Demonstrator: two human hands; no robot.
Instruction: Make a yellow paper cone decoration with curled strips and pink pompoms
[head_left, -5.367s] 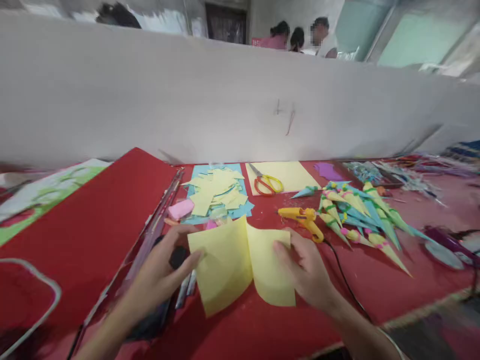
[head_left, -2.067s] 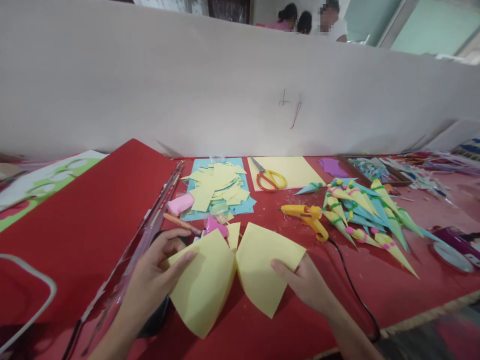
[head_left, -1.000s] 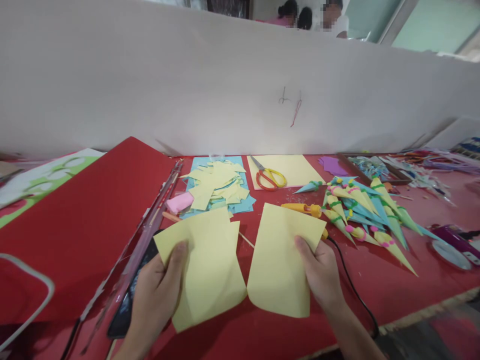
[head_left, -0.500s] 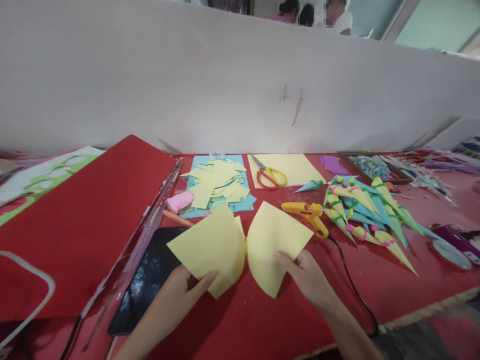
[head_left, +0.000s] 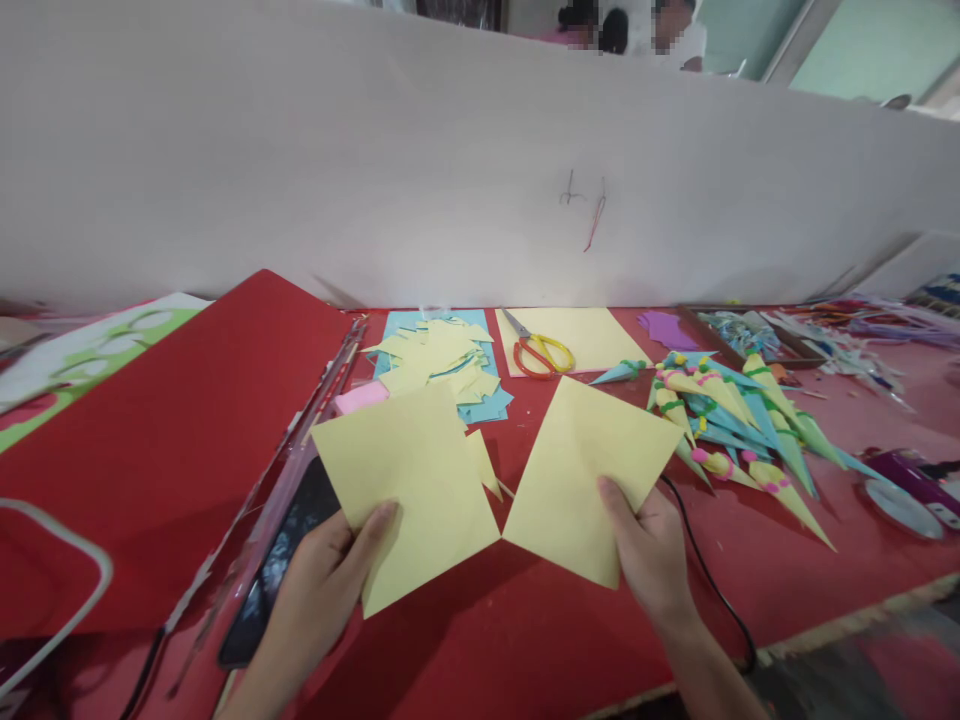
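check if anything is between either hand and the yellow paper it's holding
Nothing visible stands in the way. The left hand directly grips the left yellow piece, and the right hand directly grips the right yellow piece. What lies behind each piece at the grip is hidden.

We see the left hand (head_left: 322, 570) gripping one yellow piece (head_left: 412, 480), the right hand (head_left: 651, 540) a second piece (head_left: 577, 470), inner corners meeting; whether joined, we can't tell. Red surface (head_left: 480, 660): scissors (head_left: 530, 340) on pale paper (head_left: 604, 340).
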